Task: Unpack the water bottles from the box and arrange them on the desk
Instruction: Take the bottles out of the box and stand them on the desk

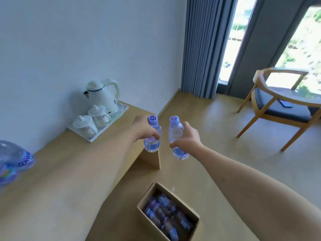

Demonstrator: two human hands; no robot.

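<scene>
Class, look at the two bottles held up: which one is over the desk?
The bottle in the left hand, bottle: it hangs above the desk corner. The other bottle is over the floor.

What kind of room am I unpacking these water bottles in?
Most likely a hotel guest room. A white electric kettle and lidded cups sit on a tray on the wooden desk, and a wooden armchair stands by grey curtains at a tall window.

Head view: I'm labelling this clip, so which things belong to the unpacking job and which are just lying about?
Job: left hand gripping a water bottle; right hand gripping another bottle; cardboard box of bottles; desk; bottle pack at its left edge.

Lying about: kettle, lidded cups, tray, chair.
</scene>
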